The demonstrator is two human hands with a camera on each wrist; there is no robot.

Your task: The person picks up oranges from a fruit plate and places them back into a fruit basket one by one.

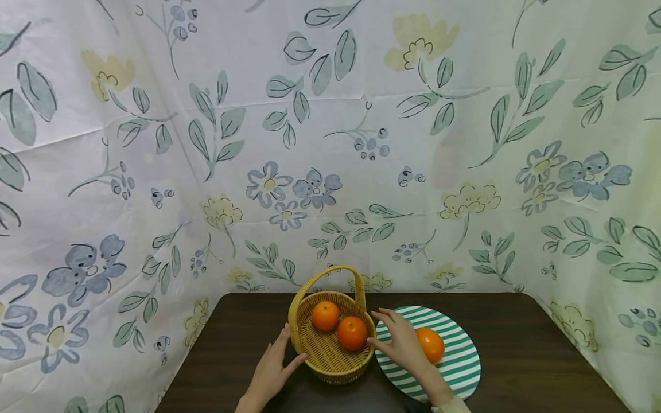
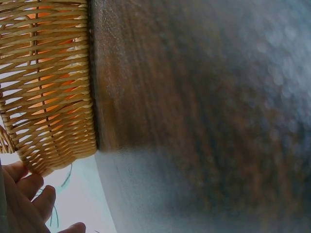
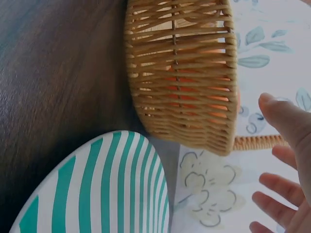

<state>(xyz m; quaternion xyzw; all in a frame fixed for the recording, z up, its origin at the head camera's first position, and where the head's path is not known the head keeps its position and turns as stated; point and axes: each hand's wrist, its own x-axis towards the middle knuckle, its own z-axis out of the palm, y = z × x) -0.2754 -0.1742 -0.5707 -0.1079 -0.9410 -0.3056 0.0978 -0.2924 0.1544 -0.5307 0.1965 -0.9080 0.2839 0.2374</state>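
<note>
A yellow wicker basket (image 1: 338, 367) with a tall arched handle stands on the table. Inside it lie two oranges (image 1: 325, 316), one behind the other. My left hand (image 1: 269, 367) is at the basket's left side, with fingertips touching the wicker near the rim and the thumb spread. On the other side, my right hand (image 1: 401, 344) is held close to the right rim, fingers extended and apart; the right wrist view shows a gap between its thumb and the basket. A third orange (image 1: 430, 345) sits on a green-and-white striped plate (image 1: 459, 367), partly behind the right hand.
The dark wooden table (image 1: 232, 332) ends at the back against a white cloth (image 1: 361, 189) printed with flowers and leaves. The striped plate lies flat just right of the basket. Cloth also hangs along both sides of the table.
</note>
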